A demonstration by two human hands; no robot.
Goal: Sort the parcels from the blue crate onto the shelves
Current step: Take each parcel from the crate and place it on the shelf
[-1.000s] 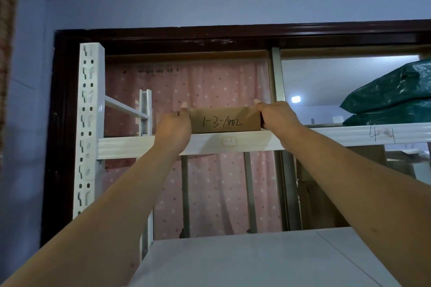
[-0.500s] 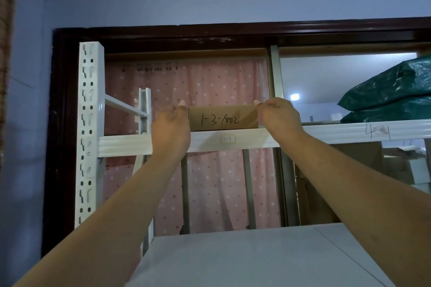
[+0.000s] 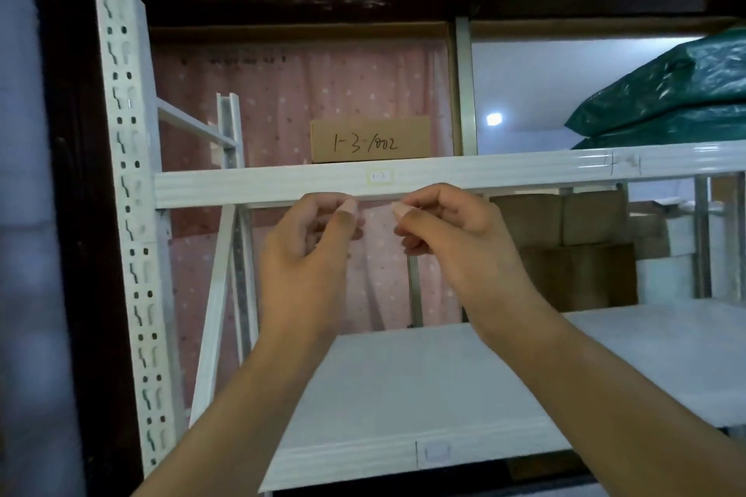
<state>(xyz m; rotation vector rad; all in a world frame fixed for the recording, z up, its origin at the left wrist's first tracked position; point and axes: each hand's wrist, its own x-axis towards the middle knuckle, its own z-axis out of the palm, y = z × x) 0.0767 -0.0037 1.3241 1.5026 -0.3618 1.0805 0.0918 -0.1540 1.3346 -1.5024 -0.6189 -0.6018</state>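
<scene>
Parcel: I see the brown cardboard parcel sitting on the upper shelf, set back behind the front beam, its face marked "1-3-/002" and turned toward me.
Shelf label: a small white tag on the beam, right under the parcel.
Left hand: my left hand hangs just below the beam, clear of the parcel; fingers loosely curled, holding nothing.
Right hand: my right hand is beside the left, thumbs nearly meeting, also below the beam; fingers half curled and empty.
Lower shelf: a white shelf board beneath my forearms.
Right side: green plastic bags stacked on the upper shelf, well apart from the parcel.
Behind: a pink dotted curtain, and cardboard boxes past the rack on the right.
Rack post: a white slotted upright at the left.
</scene>
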